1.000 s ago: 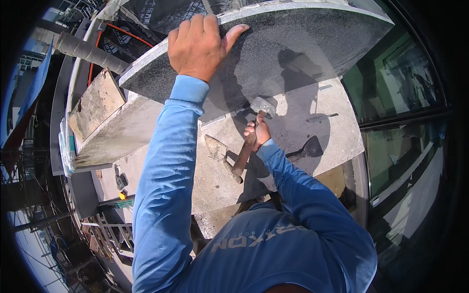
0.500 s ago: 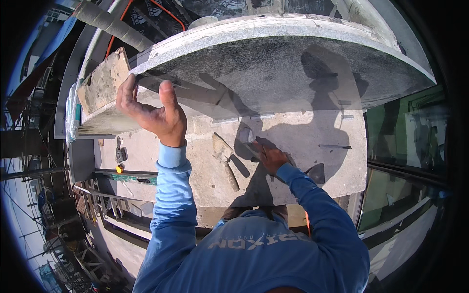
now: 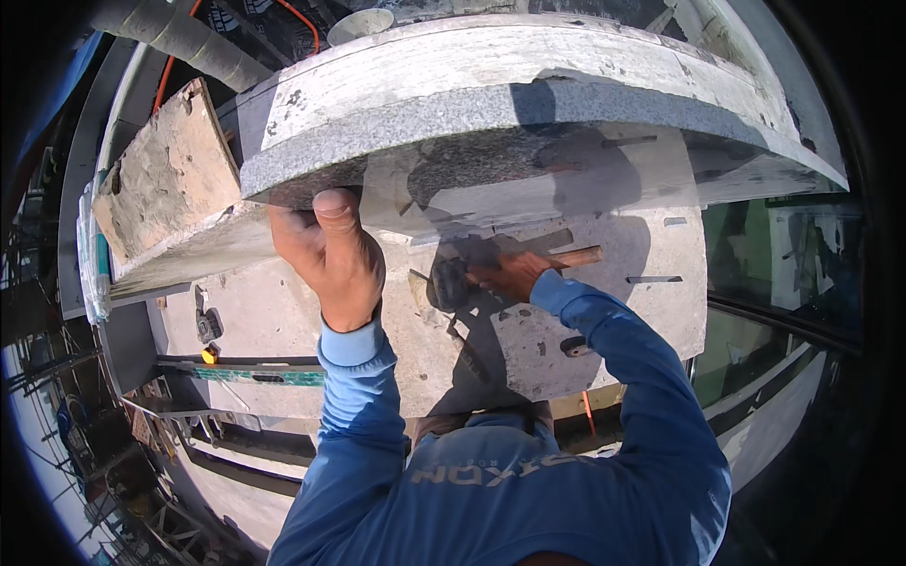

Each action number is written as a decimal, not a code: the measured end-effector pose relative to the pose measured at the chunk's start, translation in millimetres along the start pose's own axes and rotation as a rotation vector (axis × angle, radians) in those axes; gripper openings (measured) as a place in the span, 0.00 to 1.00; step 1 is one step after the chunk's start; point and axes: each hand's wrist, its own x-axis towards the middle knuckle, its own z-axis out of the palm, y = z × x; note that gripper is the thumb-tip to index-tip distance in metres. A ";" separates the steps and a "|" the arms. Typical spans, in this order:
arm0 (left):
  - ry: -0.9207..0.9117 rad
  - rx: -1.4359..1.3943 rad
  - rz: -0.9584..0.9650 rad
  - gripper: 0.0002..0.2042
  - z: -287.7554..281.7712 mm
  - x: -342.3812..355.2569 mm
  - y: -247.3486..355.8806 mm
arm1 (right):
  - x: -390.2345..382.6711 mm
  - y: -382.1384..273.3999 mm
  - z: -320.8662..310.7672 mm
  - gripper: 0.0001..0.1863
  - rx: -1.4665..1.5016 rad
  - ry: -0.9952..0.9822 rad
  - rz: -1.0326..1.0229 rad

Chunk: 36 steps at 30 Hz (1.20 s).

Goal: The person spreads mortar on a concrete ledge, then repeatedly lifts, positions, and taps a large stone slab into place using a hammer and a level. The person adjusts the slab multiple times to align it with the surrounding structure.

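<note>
A grey speckled granite slab [image 3: 415, 130] stands across the top of the view, its thick top edge in sun and its face in shade. My left hand [image 3: 344, 269] is at the slab's left end, thumb raised against it and fingers partly hidden around the edge; it appears to grip there. In my right hand [image 3: 510, 275] is a mallet with a dark head [image 3: 449, 285] and a wooden handle [image 3: 578, 256], held low over the pale ledge [image 3: 359, 377]. Just left of the mallet lies a trowel [image 3: 469, 354], mostly in shadow.
Left of the slab leans a stained board [image 3: 170, 174]. A green spirit level [image 3: 255, 375] lies along the ledge's left part, near a small yellow-and-dark item [image 3: 209, 355]. A dark round piece [image 3: 576, 346] and a thin strip [image 3: 654, 279] lie to the right, beside glass panels [image 3: 788, 250].
The view has shifted, showing more of the slab's top. My right hand has turned the mallet, so its handle now points right. My left hand has stayed at the slab's left end.
</note>
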 end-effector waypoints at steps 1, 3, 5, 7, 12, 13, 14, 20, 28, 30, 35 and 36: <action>-0.014 0.022 -0.003 0.29 -3.3 -2.4 -0.6 | 0.9 -0.4 -1.7 0.24 -0.026 -0.034 0.008; 0.011 0.040 0.012 0.30 6.0 -0.9 4.9 | 5.9 0.8 -7.1 0.24 -0.068 -0.079 0.020; 0.030 0.021 0.048 0.30 8.0 1.6 6.0 | 29.6 19.4 10.7 0.24 0.057 0.127 -0.056; 0.071 0.026 0.069 0.30 6.1 -1.8 4.2 | 27.4 12.1 26.1 0.24 0.113 0.220 0.021; -0.015 0.093 0.074 0.23 -4.1 -1.7 5.0 | 13.3 -24.9 36.8 0.23 0.149 0.239 0.236; 0.006 0.054 0.073 0.23 -3.1 -2.4 5.0 | 11.0 -22.7 36.2 0.23 0.129 0.215 0.186; 0.018 0.007 0.077 0.22 1.4 -0.8 4.7 | 8.3 -18.7 23.4 0.23 0.109 0.202 0.142; 0.023 0.028 0.047 0.21 0.6 -2.0 3.8 | 15.6 -17.8 35.1 0.21 0.165 0.233 0.196; 0.039 0.052 0.041 0.24 -0.2 -0.8 2.8 | 17.1 -28.5 27.4 0.24 0.319 0.206 0.245; 0.037 0.049 0.036 0.24 7.3 1.1 2.6 | 8.8 -45.5 34.6 0.25 0.355 0.288 0.363; 0.007 -0.009 0.024 0.26 12.3 5.5 5.9 | -33.7 -54.0 81.2 0.25 0.872 0.470 0.305; -0.006 0.012 0.024 0.27 9.5 4.3 6.5 | -42.9 -57.8 93.0 0.26 1.064 0.604 0.244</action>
